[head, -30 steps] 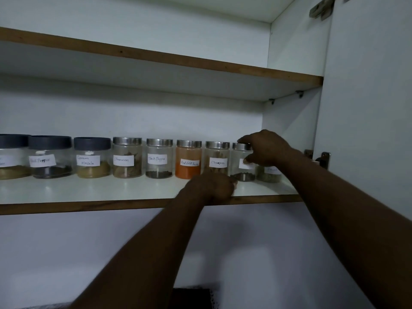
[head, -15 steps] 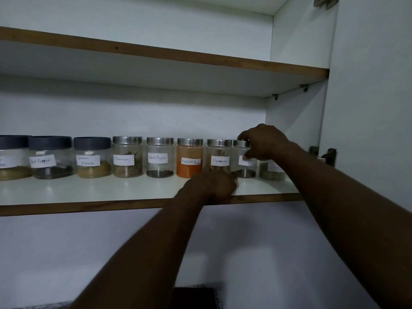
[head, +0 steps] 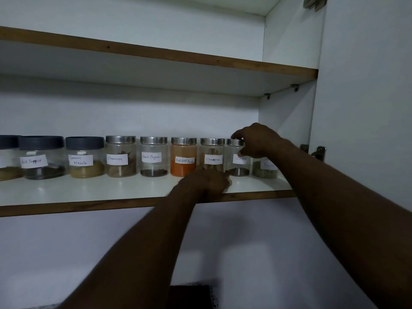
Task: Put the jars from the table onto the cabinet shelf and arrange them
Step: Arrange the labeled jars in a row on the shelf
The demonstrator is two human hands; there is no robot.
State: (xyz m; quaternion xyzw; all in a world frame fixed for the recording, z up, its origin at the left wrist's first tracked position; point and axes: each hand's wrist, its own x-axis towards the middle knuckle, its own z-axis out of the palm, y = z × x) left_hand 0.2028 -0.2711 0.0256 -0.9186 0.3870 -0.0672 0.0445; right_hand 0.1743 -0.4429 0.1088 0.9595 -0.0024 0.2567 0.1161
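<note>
Your right hand [head: 256, 140] is gripping the Cloves jar [head: 237, 158], standing on the shelf [head: 89, 192] near the right end of the row. Your left hand [head: 207, 180] is resting curled by the Cinnamon jar [head: 211, 156]. Try turning the label gently forward.

Open cabinet door [head: 365, 97] at right, metal hinge [head: 319, 152] on it; upper shelf [head: 156, 53] bare.
</note>
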